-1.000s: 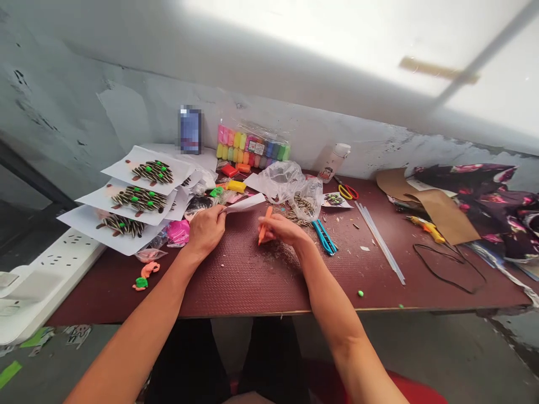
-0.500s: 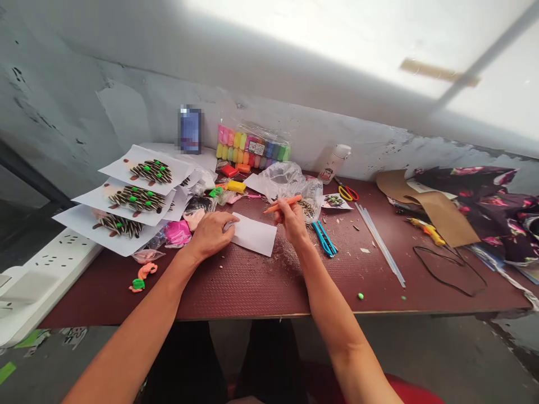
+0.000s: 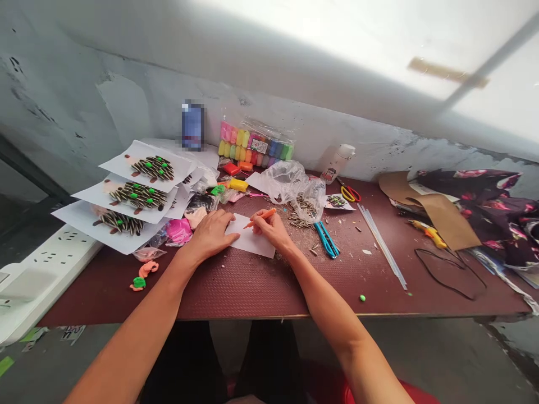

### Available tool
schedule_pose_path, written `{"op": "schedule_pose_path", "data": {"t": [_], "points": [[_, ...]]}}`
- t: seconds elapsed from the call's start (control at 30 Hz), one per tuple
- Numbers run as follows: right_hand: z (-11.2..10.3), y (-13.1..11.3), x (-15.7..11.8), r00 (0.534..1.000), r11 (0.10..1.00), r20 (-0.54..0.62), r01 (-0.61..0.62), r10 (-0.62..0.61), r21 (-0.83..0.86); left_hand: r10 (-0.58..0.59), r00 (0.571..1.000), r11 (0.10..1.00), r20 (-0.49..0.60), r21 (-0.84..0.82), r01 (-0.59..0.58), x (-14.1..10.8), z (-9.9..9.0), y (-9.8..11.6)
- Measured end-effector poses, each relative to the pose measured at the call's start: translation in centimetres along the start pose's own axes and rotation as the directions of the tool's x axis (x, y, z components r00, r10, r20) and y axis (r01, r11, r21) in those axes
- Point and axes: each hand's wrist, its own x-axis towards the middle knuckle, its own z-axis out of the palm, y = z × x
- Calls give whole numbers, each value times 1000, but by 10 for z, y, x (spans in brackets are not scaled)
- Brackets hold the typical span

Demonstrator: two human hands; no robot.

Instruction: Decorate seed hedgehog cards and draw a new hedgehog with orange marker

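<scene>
Your white paper (image 3: 252,247) lies flat on the dark red table (image 3: 236,292), in front of you. From the nine o'clock side, your left hand (image 3: 213,233) presses its edge, fingers loosely spread and gripping nothing. Your right hand (image 3: 269,227) pinches the orange pen (image 3: 266,214) narrowly above the paper; you cannot tell whether its tip touches. From the paper, striped seeds (image 3: 300,213) lie at two o'clock, the blue-handled tool (image 3: 326,240) at three, the colored clay pack (image 3: 252,147) at twelve, and stacked hedgehog cards (image 3: 122,196) at ten.
</scene>
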Motion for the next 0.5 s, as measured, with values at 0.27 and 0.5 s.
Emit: {"op": "schedule_pose_path", "data": {"t": [0.27,0.5], "points": [[-3,-2,2,1000,999,13,3,-3,-45,18,999,997,47,70,-22,-1,-6,11],[-9,-2,3,999,997,-30,29,-31,-75,78,995,996,64,-52,-75,-1,-4,9]]}}
